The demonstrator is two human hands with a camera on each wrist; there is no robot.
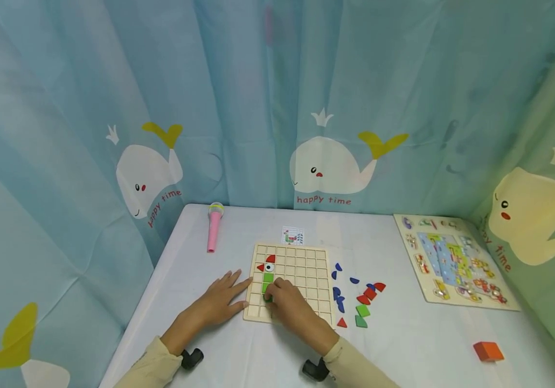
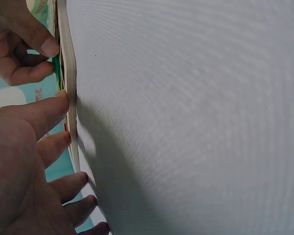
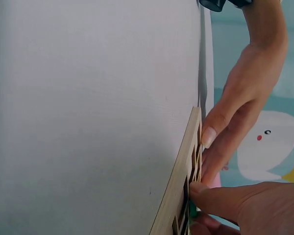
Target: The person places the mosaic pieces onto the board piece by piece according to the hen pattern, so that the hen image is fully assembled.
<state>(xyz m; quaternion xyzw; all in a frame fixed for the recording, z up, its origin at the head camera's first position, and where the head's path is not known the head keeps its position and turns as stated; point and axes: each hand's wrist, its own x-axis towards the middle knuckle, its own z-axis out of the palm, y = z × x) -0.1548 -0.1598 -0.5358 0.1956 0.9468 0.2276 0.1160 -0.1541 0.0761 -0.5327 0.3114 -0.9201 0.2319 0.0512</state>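
A wooden grid board (image 1: 306,265) lies on the white table. In its left columns sit a red quarter-round piece (image 1: 271,258), a red triangle (image 1: 260,267), a white eye piece (image 1: 269,267) and green squares (image 1: 268,277) below. My right hand (image 1: 293,308) reaches over the lower left of the board and pinches a dark green piece (image 3: 193,209) between thumb and fingers, right at the grid; its shape is mostly hidden. With fingers spread and nearly straight, my left hand (image 1: 219,299) rests on the table, fingertips at the board's left edge.
Loose blue pieces (image 1: 354,280), red pieces (image 1: 370,293) and green pieces (image 1: 362,310) lie right of the board. Behind it is a small pattern card (image 1: 292,235). A pink microphone (image 1: 214,231) lies back left, a picture puzzle (image 1: 423,253) back right, an orange block (image 1: 488,351) front right.
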